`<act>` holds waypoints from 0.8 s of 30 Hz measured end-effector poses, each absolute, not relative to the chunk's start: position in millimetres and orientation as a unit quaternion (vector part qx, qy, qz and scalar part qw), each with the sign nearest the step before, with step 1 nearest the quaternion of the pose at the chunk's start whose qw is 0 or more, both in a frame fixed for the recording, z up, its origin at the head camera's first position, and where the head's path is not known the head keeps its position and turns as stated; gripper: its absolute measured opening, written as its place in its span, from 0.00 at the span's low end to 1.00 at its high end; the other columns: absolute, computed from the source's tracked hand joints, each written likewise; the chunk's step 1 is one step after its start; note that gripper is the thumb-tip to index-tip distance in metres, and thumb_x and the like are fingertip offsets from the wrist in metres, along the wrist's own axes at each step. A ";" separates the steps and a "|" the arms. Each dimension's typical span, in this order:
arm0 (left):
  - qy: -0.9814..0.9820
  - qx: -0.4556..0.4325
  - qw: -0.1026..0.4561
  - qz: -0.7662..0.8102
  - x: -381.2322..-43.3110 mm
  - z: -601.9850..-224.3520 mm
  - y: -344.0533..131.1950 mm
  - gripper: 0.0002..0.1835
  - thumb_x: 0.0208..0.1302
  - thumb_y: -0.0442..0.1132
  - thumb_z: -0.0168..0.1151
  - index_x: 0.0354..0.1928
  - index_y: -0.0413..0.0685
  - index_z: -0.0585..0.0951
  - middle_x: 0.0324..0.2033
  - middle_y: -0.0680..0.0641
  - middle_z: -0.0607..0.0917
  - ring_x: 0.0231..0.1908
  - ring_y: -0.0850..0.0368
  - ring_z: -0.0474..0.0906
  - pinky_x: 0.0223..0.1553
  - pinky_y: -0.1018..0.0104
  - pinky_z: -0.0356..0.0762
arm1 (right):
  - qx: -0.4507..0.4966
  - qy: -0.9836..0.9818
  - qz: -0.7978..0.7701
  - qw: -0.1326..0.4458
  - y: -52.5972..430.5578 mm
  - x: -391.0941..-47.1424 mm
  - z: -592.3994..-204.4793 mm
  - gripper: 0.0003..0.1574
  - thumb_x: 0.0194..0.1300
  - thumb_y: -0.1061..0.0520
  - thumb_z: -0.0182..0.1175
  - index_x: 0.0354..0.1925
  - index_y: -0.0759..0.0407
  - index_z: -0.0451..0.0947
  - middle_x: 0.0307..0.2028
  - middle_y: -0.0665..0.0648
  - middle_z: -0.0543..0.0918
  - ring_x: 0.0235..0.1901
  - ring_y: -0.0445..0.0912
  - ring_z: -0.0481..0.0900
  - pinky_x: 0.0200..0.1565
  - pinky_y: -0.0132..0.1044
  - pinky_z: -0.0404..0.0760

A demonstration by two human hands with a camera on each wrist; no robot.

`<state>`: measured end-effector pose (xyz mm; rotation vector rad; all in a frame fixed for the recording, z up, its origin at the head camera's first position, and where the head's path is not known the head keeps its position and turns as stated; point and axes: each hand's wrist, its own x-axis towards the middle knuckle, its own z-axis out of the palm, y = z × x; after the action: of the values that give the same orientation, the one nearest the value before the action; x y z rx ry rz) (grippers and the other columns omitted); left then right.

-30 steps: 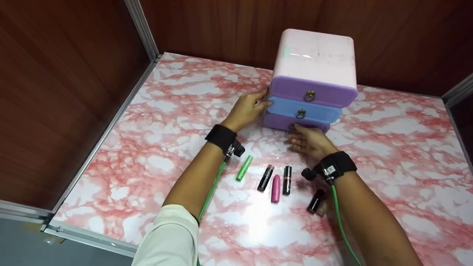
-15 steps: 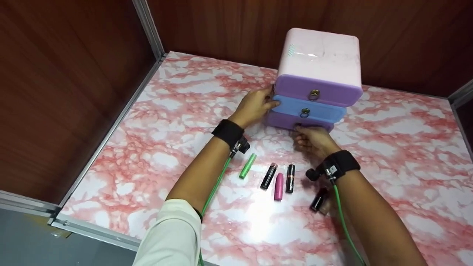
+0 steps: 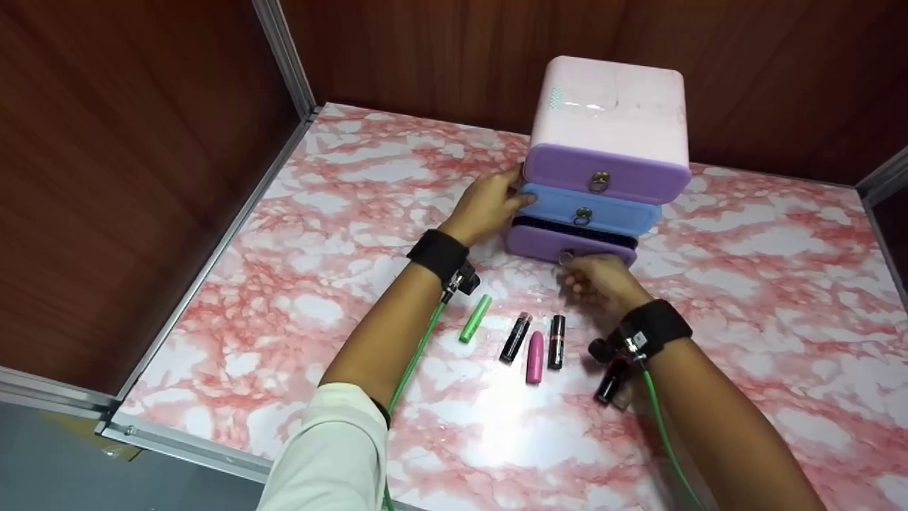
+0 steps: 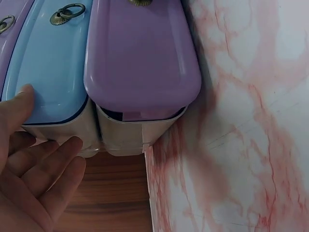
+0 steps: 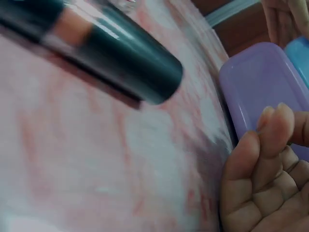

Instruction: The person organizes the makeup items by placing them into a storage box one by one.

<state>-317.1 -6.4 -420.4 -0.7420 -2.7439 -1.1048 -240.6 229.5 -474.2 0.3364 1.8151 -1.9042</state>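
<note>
Here we are with the three-tier drawer organizer (image 3: 613, 106), standing toward the back of the red-and-white marbled tabletop (image 3: 269, 298), and its bottom purple drawer (image 3: 528, 243) sits partway out, a dark gap along its top edge! We see the right hand (image 3: 599, 280) curled in at that drawer, thumb and finger pinching its ring pull (image 3: 565, 256). Over on the organizer's left side, our left hand (image 3: 486, 206) is half open, thumb pressed on the blue middle drawer (image 3: 624, 213), fingers loosely bent around the casing. Up top, the upper purple drawer (image 3: 638, 177) sits closed. In front of the organizer we count a green tube (image 3: 475, 318), a black lipstick (image 3: 516, 337), a pink tube (image 3: 535, 357) and a copper-banded black tube (image 3: 557, 341), all lying apart; another dark tube (image 3: 608, 383) lies partly hidden under the right wrist.
</note>
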 end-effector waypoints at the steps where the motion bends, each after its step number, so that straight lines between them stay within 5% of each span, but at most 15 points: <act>1: -0.898 -0.242 0.045 -0.365 -316.8 -420.8 -6.9 0.22 0.66 0.52 0.62 0.57 0.50 0.78 0.46 0.51 0.84 0.46 0.56 0.80 0.48 0.69 0.73 | 0.116 0.672 -0.689 0.244 229.0 -237.9 -474.2 0.21 0.67 0.58 0.60 0.49 0.77 0.73 0.24 0.56 0.81 0.19 0.43 0.76 0.27 0.36 0.81; 17: -0.895 -0.236 0.028 -0.378 -315.5 -421.5 -4.9 0.21 0.66 0.52 0.62 0.55 0.50 0.78 0.46 0.51 0.84 0.41 0.59 0.80 0.43 0.69 0.75 | 0.055 0.808 -0.546 0.216 224.7 -194.0 -471.2 0.16 0.69 0.55 0.58 0.42 0.70 0.80 0.23 0.52 0.76 0.20 0.41 0.67 0.24 0.31 0.68; 24: -0.894 -0.236 0.032 -0.379 -316.2 -421.3 -7.9 0.21 0.66 0.52 0.62 0.58 0.52 0.78 0.47 0.51 0.84 0.42 0.60 0.80 0.44 0.69 0.74 | 0.059 0.803 -0.558 0.202 217.3 -179.4 -475.8 0.15 0.69 0.59 0.56 0.45 0.72 0.80 0.33 0.53 0.83 0.30 0.43 0.75 0.33 0.33 0.75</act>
<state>-316.2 -7.9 -421.3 -0.7272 -2.7530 -1.1664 -179.4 217.3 -475.8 0.1658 2.2417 -1.5572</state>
